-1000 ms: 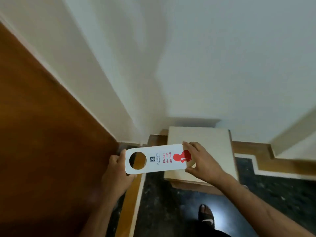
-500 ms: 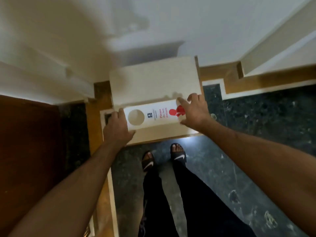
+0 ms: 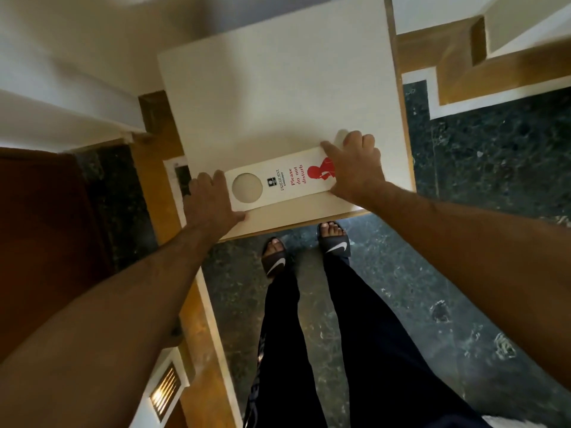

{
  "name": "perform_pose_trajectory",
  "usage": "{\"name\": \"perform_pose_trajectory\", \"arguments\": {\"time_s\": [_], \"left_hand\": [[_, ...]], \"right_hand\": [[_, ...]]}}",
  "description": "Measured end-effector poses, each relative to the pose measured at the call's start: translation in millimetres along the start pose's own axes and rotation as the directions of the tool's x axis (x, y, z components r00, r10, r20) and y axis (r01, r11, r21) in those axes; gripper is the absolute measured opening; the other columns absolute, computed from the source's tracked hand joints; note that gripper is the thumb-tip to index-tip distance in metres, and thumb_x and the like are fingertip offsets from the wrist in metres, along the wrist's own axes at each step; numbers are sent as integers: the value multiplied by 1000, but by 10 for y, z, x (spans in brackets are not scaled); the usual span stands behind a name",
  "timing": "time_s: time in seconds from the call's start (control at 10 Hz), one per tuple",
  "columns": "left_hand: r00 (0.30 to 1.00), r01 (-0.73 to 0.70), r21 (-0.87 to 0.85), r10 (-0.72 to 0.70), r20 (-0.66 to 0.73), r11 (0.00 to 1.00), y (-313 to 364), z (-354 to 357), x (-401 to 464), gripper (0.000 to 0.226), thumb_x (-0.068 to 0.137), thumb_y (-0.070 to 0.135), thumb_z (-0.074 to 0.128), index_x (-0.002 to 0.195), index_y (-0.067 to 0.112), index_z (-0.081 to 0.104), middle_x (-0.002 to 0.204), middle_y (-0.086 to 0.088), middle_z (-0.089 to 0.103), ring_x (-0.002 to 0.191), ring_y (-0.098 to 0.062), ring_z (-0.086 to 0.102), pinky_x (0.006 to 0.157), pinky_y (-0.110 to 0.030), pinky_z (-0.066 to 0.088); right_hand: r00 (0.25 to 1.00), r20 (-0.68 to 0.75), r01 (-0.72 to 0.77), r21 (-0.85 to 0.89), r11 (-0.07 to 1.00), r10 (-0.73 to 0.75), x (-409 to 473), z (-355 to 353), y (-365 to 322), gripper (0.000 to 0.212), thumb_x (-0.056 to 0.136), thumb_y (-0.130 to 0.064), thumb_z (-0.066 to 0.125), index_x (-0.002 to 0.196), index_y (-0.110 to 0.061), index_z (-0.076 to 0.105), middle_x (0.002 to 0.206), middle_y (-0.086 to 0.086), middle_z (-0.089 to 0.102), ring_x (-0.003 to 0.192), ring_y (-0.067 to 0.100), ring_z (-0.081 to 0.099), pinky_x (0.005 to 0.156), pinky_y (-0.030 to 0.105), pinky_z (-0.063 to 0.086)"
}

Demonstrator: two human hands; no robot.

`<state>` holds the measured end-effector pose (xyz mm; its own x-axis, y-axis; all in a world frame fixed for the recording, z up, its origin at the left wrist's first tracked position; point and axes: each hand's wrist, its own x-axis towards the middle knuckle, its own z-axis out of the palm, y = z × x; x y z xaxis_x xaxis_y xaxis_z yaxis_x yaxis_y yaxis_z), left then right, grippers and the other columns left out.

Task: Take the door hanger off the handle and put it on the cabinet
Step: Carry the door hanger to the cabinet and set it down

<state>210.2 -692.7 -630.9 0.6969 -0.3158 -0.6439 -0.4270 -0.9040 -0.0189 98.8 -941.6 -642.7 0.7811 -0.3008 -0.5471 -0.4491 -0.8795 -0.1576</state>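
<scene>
The white door hanger, with a round hole and red "Please do not disturb" print, lies flat on the cream cabinet top, close to its near edge. My left hand grips the hanger's hole end, fingers along its edge. My right hand holds the other end, fingers over the red figure. Both hands rest low on the cabinet surface.
A brown wooden door stands at the left, with white wall behind it. Dark green marble floor surrounds the cabinet. My legs in black trousers and black sandals stand just before the cabinet's front edge. A small lit vent sits low left.
The view tipped down from the wall toward the cabinet. Both hands carried the hanger from mid-air beside the door down onto the cabinet top, where it now lies flat.
</scene>
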Motion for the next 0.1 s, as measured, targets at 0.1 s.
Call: {"name": "perform_pose_trajectory", "arguments": {"time_s": [0.1], "left_hand": [[999, 24, 72, -26, 28, 997, 25, -173, -79, 133, 60, 66, 81, 153, 4, 10, 145, -24, 36, 130, -41, 40, 104, -50, 42]], "right_hand": [[999, -15, -48, 45, 998, 49, -103, -127, -19, 102, 73, -31, 87, 149, -21, 20, 132, 22, 40, 116, 36, 42, 95, 49, 45]]}}
